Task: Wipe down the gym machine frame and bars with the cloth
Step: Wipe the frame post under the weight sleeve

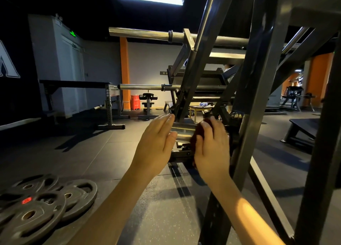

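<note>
At centre frame my right grip (212, 148) is curled over the dark red cloth (196, 135) and presses it round the short chrome steel bar (183, 132). The bar juts from the dark grey steel machine frame (258, 97). My left grip (156, 143) is wide, its fingers straight, set against the bar's free end. At lower left a heap of black iron weight plates (46, 207) lies on the floor. 1 plate bears a red label (26, 201), too blurred to read. The green sign (73, 34) at upper left is also unreadable.

Dark red cloth (196, 134) — silver bar (183, 132), black frame (258, 89), orange pillar (125, 73).
</note>
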The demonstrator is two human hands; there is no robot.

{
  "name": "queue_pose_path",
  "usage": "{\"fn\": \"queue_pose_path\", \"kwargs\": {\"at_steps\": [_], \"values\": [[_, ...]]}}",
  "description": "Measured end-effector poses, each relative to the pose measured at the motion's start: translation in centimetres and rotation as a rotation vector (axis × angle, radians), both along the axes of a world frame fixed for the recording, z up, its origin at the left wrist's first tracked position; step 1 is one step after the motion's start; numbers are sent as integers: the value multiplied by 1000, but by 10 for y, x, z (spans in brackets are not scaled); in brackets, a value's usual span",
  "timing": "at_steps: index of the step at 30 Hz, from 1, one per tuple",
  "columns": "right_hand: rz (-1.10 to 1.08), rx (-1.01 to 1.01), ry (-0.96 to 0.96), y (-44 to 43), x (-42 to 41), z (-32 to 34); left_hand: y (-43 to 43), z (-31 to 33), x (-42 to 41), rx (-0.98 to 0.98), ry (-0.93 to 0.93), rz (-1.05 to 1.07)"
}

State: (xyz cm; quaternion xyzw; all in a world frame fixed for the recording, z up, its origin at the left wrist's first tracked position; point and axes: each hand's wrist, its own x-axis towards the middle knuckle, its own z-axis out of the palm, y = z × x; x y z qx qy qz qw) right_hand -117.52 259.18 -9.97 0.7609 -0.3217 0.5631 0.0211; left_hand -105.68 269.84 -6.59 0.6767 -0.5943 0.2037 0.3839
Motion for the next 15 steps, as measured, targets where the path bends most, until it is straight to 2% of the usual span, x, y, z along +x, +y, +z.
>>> {"fn": "queue_pose_path", "kwargs": {"at_steps": [2,5,7,11,13,15], "values": [[85,-51,-10,10,15,6,-1,0,1,9,-6,7],[136,-193,173,2,-1,5,0,0,3,27,-35,17],[85,-213,241,-15,-25,-3,0,0,3,39,-25,10],[-18,-128,124,-28,-35,-15,-3,0,4,41,-7,17],[18,-52,16,-16,-16,-9,-4,0,3,23,-8,14],[81,-54,5,-1,3,1,-4,-2,3,6,-16,22]]}}
